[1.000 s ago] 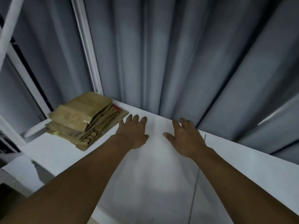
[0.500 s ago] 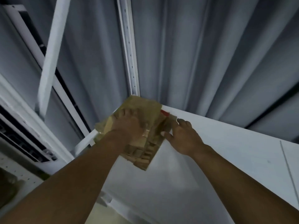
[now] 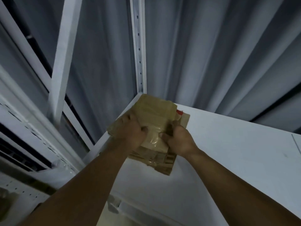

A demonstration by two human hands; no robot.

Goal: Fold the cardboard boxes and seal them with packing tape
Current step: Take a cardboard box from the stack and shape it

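A stack of flattened brown cardboard boxes (image 3: 153,111) lies at the far left corner of a white table (image 3: 228,152). The top flat box carries glossy tape strips. My left hand (image 3: 132,132) grips the top box at its left side, fingers curled over its edge. At the right side of that same box my right hand (image 3: 177,137) holds on, thumb on top and fingers tucked under. A red patch (image 3: 179,112) shows on a lower box at the stack's right. No tape roll is in view.
Grey curtains (image 3: 211,54) hang behind the table. A white perforated upright post (image 3: 138,46) stands at the table's far corner. White shelving rails (image 3: 32,128) run along the left. The table's surface stretches to the right.
My view has swung left toward the stack. Both hands went from lying flat on the table to the stack, and now curl round the top flat box.
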